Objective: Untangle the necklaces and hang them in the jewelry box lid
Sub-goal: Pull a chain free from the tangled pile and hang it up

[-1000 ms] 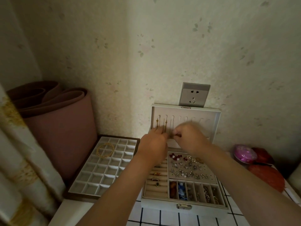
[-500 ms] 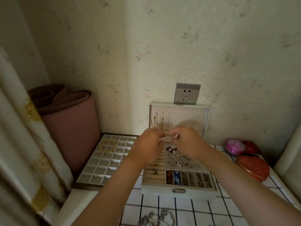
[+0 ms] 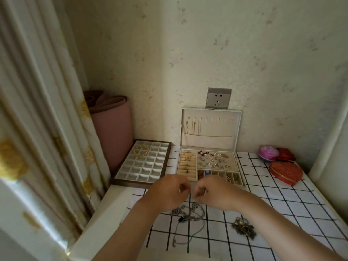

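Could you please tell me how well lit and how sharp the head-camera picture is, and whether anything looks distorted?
Head view: dim, warm light, no harsh shadows; left hand and right hand slightly blurred, so their grip is unreadable; curtain smeared and bowed by the wide lens; lid and its hanging chains fairly sharp; tangle on the cloth soft but legible.

Dim, soft indoor light with a yellow-green cast. The brightest patch is the pale strip below the curtain (image 3: 47, 110) at lower left. The corner behind the pink roll (image 3: 111, 132) lies in soft shadow. The wide lens bows and blurs the curtain; the left hand (image 3: 169, 193) and right hand (image 3: 216, 194) are slightly smeared, while the jewelry box lid (image 3: 216, 129) looks fairly sharp
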The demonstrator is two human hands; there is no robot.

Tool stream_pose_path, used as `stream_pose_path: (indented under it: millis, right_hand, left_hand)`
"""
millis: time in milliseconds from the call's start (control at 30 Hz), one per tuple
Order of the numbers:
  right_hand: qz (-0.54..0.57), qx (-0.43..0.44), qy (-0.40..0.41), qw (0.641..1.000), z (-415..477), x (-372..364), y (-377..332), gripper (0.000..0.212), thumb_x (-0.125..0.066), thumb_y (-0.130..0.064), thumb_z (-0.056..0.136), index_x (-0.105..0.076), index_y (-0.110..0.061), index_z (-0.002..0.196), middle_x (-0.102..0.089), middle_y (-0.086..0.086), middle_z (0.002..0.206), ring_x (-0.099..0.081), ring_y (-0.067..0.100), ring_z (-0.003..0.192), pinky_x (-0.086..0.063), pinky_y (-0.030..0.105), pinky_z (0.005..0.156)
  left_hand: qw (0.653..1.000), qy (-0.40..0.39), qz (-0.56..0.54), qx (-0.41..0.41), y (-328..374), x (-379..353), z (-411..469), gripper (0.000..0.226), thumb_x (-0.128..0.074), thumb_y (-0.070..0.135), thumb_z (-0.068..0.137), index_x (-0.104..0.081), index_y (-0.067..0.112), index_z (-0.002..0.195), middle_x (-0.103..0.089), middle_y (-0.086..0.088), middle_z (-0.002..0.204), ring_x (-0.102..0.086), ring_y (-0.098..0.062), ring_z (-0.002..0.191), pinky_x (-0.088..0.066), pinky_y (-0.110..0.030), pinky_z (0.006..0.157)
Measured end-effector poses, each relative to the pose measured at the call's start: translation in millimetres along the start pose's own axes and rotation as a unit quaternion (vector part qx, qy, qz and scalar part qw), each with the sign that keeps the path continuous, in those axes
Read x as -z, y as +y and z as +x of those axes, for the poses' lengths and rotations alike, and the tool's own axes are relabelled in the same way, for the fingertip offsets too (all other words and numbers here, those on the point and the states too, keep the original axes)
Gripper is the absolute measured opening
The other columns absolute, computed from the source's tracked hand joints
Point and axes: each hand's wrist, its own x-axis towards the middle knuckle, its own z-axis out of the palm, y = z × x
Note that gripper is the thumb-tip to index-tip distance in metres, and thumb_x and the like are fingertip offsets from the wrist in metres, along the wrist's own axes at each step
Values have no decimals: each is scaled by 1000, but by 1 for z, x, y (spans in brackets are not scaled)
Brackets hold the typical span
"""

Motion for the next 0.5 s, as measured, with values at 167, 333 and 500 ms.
stream_pose_path:
  millis: [167,333,500]
  right_hand:
    - [-54,-18,-95,994,-18,-24,6,12,-79,-30,81,-78,-30,94,-69,-22,87,-64,-2,88,-50,18,80]
    - [-102,-18,-82,991,-25,-43,14,12,-78,-35,80,-77,-31,91,-66,-21,87,-63,3,89,-51,23,79]
    - [-184,5,-63,981,-34,-52,16,13,-63,-31,92,-74,-27,97,-60,-11,98,-60,17,93,-52,35,81]
  left_hand:
    - [991,-124,20,43,11,-17,-30,15,-69,39,78,-72,27,87,-68,12,85,-64,-7,82,-54,-28,76]
    - [980,-155,109,54,20,-37,-39,29,-77,48,72,-72,27,91,-66,13,89,-63,-11,89,-53,-30,81]
    - [981,-151,111,47,23,-45,-45,20,-72,37,83,-76,25,99,-72,8,100,-65,-13,93,-52,-28,82]
